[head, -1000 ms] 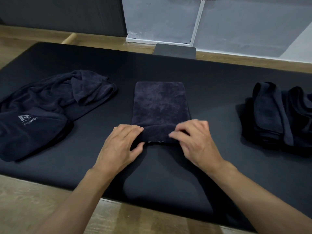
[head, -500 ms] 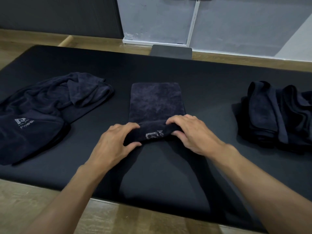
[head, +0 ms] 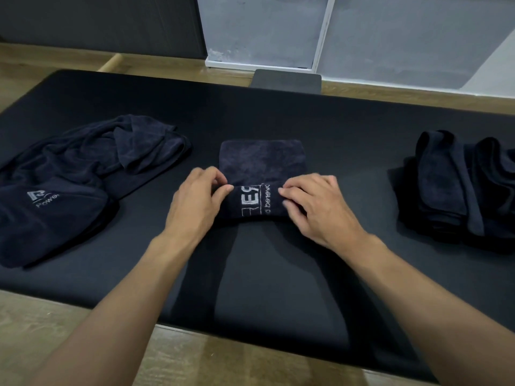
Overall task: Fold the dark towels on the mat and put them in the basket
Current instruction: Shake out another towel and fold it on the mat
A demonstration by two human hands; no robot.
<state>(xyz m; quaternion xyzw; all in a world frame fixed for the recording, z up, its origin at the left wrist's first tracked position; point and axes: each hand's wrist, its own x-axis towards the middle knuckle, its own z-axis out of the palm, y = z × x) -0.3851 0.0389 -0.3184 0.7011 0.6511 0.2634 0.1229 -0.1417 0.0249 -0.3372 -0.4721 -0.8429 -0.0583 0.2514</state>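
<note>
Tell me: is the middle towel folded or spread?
Folded. The middle towel is a narrow strip; the left hand and right hand pinch its near end, turned over.

On the mat (head: 278, 274), a towel (head: 260, 162) lies between a left heap (head: 69, 185) and a right stack (head: 459, 185).

One view, from a head-worn wide-angle camera. It is sitting above the near edge of the flat black rectangular mat (head: 278, 288), facing forward and tilting down, close in. The mat is filling most of the frame. The pale wooden tabletop (head: 195, 358) is showing along the bottom and the grey painted wall (head: 264, 29) at the top.
</note>
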